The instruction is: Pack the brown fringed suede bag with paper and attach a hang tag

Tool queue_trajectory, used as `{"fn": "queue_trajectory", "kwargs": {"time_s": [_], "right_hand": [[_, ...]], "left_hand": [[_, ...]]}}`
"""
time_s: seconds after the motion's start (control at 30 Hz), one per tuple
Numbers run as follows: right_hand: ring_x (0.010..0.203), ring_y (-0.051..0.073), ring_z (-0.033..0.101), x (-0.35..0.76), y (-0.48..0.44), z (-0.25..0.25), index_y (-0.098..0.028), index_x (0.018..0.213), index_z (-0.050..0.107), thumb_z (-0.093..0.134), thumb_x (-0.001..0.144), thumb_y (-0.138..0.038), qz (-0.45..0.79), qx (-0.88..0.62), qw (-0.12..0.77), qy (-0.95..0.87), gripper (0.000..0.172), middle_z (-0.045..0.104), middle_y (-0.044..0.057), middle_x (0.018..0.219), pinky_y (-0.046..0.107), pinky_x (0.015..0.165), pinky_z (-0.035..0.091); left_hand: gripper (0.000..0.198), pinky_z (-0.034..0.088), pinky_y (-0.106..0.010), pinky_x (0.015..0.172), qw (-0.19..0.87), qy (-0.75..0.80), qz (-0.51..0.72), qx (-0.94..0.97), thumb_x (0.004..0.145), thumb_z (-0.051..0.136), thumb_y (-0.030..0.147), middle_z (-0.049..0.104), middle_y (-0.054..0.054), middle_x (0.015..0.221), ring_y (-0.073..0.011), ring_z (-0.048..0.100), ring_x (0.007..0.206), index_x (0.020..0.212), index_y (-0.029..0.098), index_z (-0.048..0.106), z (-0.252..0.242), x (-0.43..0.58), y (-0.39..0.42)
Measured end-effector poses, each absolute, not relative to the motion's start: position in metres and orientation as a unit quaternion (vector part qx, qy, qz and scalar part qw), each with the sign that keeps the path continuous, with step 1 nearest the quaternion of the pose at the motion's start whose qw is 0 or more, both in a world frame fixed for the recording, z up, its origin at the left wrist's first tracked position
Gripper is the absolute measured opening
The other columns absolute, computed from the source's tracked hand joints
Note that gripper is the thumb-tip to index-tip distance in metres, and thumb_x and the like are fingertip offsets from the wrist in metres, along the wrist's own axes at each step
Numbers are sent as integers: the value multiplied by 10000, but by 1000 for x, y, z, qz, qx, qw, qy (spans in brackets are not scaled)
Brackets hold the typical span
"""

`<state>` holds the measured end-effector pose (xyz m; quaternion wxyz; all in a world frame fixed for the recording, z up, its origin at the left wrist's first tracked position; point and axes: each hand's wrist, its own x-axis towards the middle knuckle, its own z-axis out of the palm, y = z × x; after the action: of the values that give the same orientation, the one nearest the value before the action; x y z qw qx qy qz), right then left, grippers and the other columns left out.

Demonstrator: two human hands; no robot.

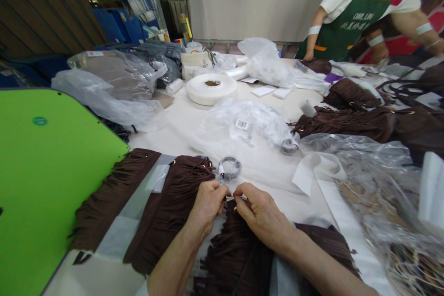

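My left hand (206, 203) and my right hand (258, 212) meet at the front middle of the table, fingers pinched closed. A thin pale strand (230, 198) runs between the fingertips; its ends are hidden. Right beneath lies a dark brown fringed piece (239, 259), with a small gold-coloured fitting near its top edge, partly covered by my right hand and forearm. To the left another brown fringed piece (169, 194) is spread out, crossed by a greyish-white strip (130, 222). Just beyond my fingertips sits a dark thin coil (231, 169) with a small white wrap.
A bright green panel (52, 171) borders the left side. Clear plastic bags (249, 125) and a white tape roll (208, 89) lie farther back. More brown fringed pieces (374, 122) and plastic (378, 189) cover the right. Co-workers in aprons (357, 23) stand across the table.
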<state>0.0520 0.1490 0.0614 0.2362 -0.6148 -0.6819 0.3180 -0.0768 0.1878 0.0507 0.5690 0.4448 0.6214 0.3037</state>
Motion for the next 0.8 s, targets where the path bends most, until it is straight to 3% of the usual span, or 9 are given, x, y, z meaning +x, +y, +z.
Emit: {"fn": "queue_trajectory", "kwargs": {"time_s": [0.23, 0.47, 0.8], "right_hand": [[594, 123, 519, 48, 146, 64, -200, 812, 527, 406, 850, -177, 333, -642, 224, -654, 129, 569, -15, 665, 226, 563, 335], [670, 142, 562, 42, 141, 60, -226, 837, 499, 382, 869, -211, 305, -670, 197, -647, 121, 596, -4, 762, 232, 582, 327], [579, 125, 514, 39, 145, 66, -197, 779, 528, 418, 838, -169, 312, -673, 201, -640, 128, 561, -10, 651, 223, 549, 309]], "left_hand": [[236, 148, -191, 346, 567, 629, 345, 405, 554, 509, 353, 328, 71, 292, -46, 252, 295, 422, 188, 405, 47, -76, 179], [258, 183, -194, 361, 560, 628, 383, 382, 578, 515, 336, 326, 73, 311, -52, 272, 316, 413, 194, 375, 39, -76, 172], [278, 204, -194, 373, 543, 629, 395, 392, 619, 515, 298, 328, 75, 317, -55, 275, 335, 417, 193, 355, 39, -75, 169]]}}
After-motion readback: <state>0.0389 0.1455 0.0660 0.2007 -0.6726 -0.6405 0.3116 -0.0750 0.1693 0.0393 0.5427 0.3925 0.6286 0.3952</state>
